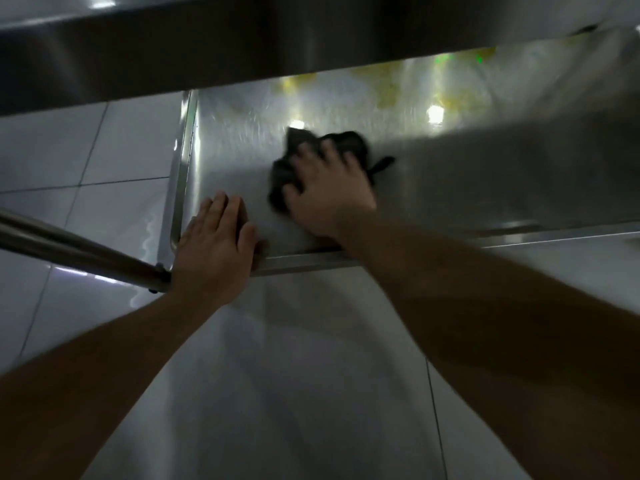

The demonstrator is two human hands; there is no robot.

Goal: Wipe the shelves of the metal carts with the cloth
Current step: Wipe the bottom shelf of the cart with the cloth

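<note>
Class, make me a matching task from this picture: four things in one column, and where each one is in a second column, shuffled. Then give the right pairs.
Column one
1. cloth
2. left hand
3. right hand
4. upper shelf

Column two
A. flat on the near left corner of the lower shelf
B. across the top of the view, above the lower shelf
C. pressing down on the dark cloth
D. bunched on the lower shelf, under a hand

Pairs: 1-D, 2-A, 3-C, 4-B
</note>
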